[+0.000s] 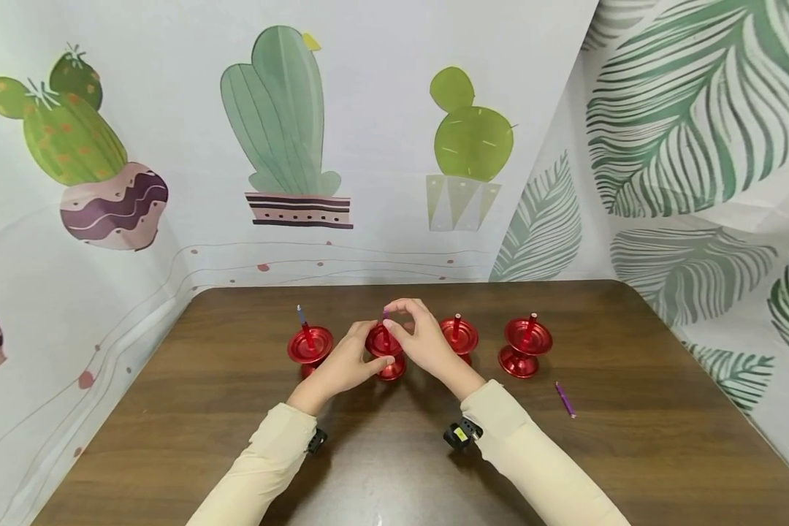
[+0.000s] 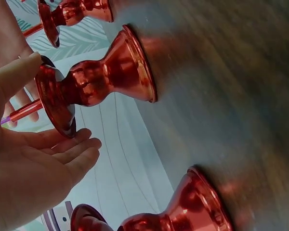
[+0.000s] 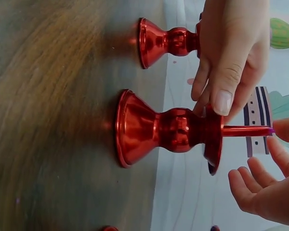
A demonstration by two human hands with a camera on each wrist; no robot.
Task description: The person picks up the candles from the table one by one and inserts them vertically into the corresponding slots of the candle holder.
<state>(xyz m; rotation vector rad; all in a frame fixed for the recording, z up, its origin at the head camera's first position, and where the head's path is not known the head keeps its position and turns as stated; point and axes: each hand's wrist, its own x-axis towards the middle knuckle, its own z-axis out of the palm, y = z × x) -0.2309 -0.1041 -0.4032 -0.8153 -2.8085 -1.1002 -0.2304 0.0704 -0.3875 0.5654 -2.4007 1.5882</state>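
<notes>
My left hand (image 1: pixel 347 364) grips the dish rim of a shiny red candle holder (image 1: pixel 391 367), second from the left, thumb on the near side and fingers on the far side. The holder stands upright on its flared base, a thin red tube rising from its dish. At the top of that tube my right hand (image 1: pixel 429 346) pinches a slim purple candle (image 3: pixel 271 131) between thumb and index finger, the other fingers loosely bent. Only a short bit of the purple shows above the tube; the fingertips hide the rest.
Left of the hands, another red holder (image 1: pixel 310 346) carries a blue candle (image 1: pixel 300 315). To the right stand two more holders, one partly behind the right hand (image 1: pixel 460 337) and one farther out (image 1: pixel 524 354). A loose purple candle (image 1: pixel 565 399) lies on the brown table (image 1: pixel 631 453).
</notes>
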